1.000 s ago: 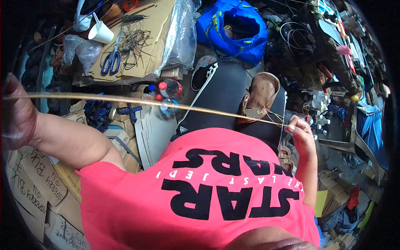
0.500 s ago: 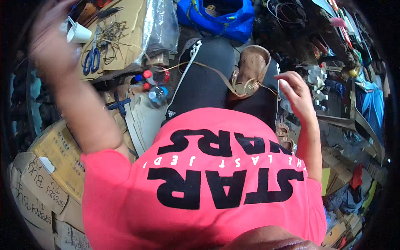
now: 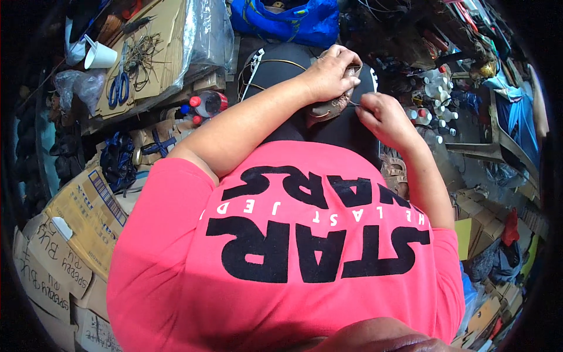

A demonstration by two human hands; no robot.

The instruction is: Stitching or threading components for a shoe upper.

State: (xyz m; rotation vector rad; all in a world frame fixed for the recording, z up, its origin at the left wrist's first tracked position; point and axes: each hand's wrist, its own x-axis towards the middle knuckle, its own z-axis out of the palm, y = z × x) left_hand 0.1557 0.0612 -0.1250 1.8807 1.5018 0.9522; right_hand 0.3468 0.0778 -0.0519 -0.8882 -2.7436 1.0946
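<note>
A brown leather shoe upper (image 3: 328,110) rests on my dark-trousered lap, mostly covered by my left hand (image 3: 335,73). That hand is closed around its far part, with the knuckles up. Close by on the right, my right hand (image 3: 384,118) is pinched at the shoe's side, with a thin strand at its fingertips that looks like the lace's end. A tan leather lace (image 3: 280,61) loops over my left thigh toward the shoe. Its path under my left hand is hidden.
Left, a cardboard-topped bench holds blue-handled scissors (image 3: 119,88), a white cup (image 3: 101,56) and scrap strands (image 3: 146,56). Ahead lies a blue bag (image 3: 305,26). Bottles (image 3: 437,88) stand at right; more brown footwear (image 3: 394,173) is beside my lap. Cardboard boxes (image 3: 82,205) fill the lower left.
My left hand has come down from the upper left onto the shoe and closed on it. My right hand has moved in toward the shoe and pinched its fingers. The shoe now sits tilted differently.
</note>
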